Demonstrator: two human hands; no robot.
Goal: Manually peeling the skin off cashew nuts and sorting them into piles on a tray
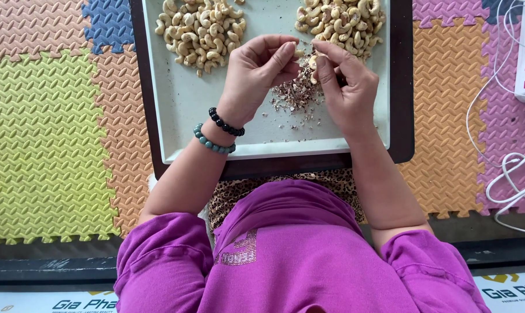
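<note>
Between the fingertips of both hands, over the pale tray [175, 110], sits a cashew [300, 52]. The left hand [256, 72] pinches it, fingers nearly closed; the right hand [346, 87] curls close against it, its fingers seemingly gripping another nut [313, 61]. Squeezing too hard could snap the kernel, or it might slip into the skin flakes [297, 93] just below. Both wrists angle inward, palms facing.

Home floor — foam puzzle mats [48, 133]
</note>
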